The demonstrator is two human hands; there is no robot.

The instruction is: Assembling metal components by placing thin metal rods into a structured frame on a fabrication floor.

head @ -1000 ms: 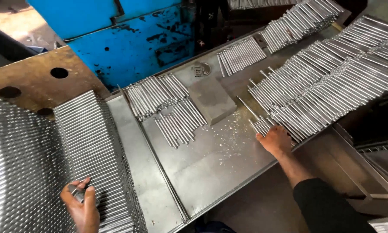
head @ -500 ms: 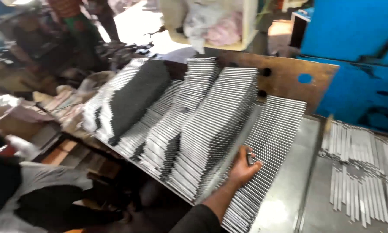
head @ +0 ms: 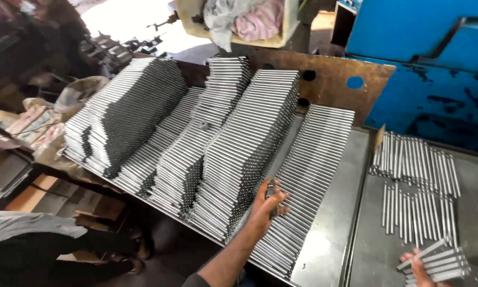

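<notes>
The left hand (head: 264, 206), low in the centre of the frame, rests on the lowest sloping row of metal rods (head: 308, 180). Its fingers are curled around a small dark metal piece (head: 271, 192), the thumb lying over the rod tops, apparently to press the row flat and keep the rods parallel.

The right hand (head: 421, 270), at the lower right corner, is mostly cut off by the frame edge. Its fingers are closed under a short bundle of rods (head: 438, 261), held fanned and level.

Loose rods (head: 417, 186) lie in two rough groups on the steel tray (head: 334, 234) just above that hand. Taller stacked banks (head: 249, 143) fill the centre and upper left, layered in steps so that each stack leans against the next.
</notes>
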